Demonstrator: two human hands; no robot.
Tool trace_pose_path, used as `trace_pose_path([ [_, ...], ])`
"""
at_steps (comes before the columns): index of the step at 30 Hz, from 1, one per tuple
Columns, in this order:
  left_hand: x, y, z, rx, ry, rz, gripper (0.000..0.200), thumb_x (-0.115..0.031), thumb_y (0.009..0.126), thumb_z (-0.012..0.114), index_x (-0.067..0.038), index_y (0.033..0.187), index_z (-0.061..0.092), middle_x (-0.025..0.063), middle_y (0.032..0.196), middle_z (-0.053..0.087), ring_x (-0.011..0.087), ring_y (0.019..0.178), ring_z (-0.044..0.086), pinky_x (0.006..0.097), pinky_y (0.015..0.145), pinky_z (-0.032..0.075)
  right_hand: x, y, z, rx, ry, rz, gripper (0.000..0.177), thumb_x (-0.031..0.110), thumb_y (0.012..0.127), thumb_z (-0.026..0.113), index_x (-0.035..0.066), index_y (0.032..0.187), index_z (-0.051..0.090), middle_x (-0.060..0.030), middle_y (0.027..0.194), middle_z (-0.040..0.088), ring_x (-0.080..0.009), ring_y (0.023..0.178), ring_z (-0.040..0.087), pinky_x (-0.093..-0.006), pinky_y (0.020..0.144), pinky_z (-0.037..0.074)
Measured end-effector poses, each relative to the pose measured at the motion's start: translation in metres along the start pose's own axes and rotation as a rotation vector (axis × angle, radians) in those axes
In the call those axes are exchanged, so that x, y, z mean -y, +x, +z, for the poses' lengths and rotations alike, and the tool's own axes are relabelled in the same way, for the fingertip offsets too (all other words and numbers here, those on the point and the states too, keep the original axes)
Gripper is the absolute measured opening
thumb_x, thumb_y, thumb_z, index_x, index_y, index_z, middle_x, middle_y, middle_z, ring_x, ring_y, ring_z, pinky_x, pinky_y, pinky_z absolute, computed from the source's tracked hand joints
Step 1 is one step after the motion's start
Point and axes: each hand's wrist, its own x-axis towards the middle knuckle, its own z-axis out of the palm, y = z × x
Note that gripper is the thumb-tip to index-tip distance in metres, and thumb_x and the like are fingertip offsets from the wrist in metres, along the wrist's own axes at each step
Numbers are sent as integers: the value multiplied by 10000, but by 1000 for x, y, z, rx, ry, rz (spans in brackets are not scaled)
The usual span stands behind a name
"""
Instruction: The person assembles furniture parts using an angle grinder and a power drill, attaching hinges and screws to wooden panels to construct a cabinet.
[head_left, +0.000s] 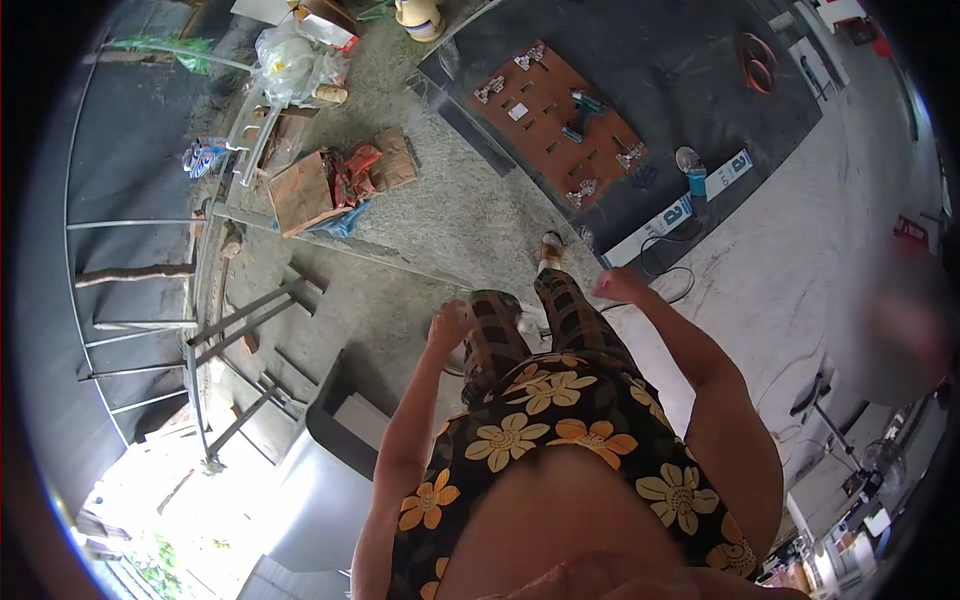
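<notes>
My left hand hangs beside my left thigh, over the concrete floor. Its fingers look curled, but they are too small and blurred to read. My right hand is beside my right leg, near a black cable; its fingers are folded in and nothing shows in them. Ahead lies a brown panel with metal hinges at its corners, on a dark sheet. A teal drill rests on the panel. Right of it sits a teal angle grinder by a white printed strip.
Flattened cardboard with red wrapping lies ahead on the left. Behind it are plastic bags and a striped container. A metal frame stands at left, near a grey bin. A fan is at far right.
</notes>
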Motion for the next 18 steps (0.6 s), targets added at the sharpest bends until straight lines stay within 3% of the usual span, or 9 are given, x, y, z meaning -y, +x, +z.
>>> trace_pose_path([
  [3, -44, -6, -66, 325, 321, -65, 484, -421, 680, 735, -103, 1033, 645, 155, 1021, 653, 360, 1005, 603, 463, 852, 474, 57, -17, -19, 219, -128, 117, 495, 590, 719, 651, 110, 817, 722, -121, 825, 681, -303, 803, 659, -422, 696, 507],
  [6, -64, 1, -113, 647, 621, -100, 509, -458, 681, 731, -130, 1062, 649, 133, 1033, 656, 335, 996, 615, 483, 850, 465, 124, -38, -45, 321, -142, 230, 615, 644, 767, 561, 52, 856, 703, -159, 884, 663, -352, 831, 637, -445, 690, 505],
  [7, -52, 4, -118, 657, 631, -84, 502, -459, 690, 727, -132, 1064, 651, 130, 1038, 657, 330, 990, 618, 487, 850, 461, 133, -35, -41, 319, -95, 268, 591, 627, 742, 594, 61, 869, 704, -169, 890, 660, -337, 819, 641, -446, 682, 501],
  [10, -18, 31, -141, 691, 692, -2, 475, -454, 713, 715, -130, 1057, 659, 124, 1040, 661, 316, 971, 627, 487, 840, 459, 132, 0, 9, 143, -52, 50, 551, 573, 720, 622, 60, 904, 700, -170, 894, 666, -326, 825, 645, -441, 699, 506],
  [11, -14, 42, -155, 714, 722, 34, 461, -446, 719, 712, -123, 1045, 664, 123, 1032, 665, 312, 962, 630, 478, 830, 464, 125, 16, 40, 53, -41, -30, 427, 454, 721, 643, 62, 878, 700, -165, 865, 667, -341, 804, 638, -442, 692, 501],
  [14, 17, 78, -191, 883, 650, 83, 395, -406, 730, 703, -104, 983, 682, 119, 978, 677, 306, 927, 638, 448, 795, 477, 171, 10, 12, 103, 304, 56, 337, 372, 728, 655, 65, 861, 695, -155, 830, 659, -331, 776, 633, -440, 673, 492],
  [15, 27, 87, -199, 962, 599, 86, 369, -390, 732, 699, -98, 957, 688, 117, 955, 681, 305, 913, 640, 438, 782, 482, 191, 3, -11, 157, 197, -59, 295, 334, 733, 664, 54, 826, 681, -132, 776, 653, -284, 728, 638, -415, 655, 488],
  [18, -13, 101, -239, 1152, 463, 273, 320, -363, 724, 694, -91, 894, 699, 112, 901, 684, 304, 875, 642, 418, 743, 489, 186, -16, 7, 293, 433, -161, 287, 334, 743, 661, 56, 814, 677, -115, 724, 644, -251, 677, 634, -388, 631, 488],
])
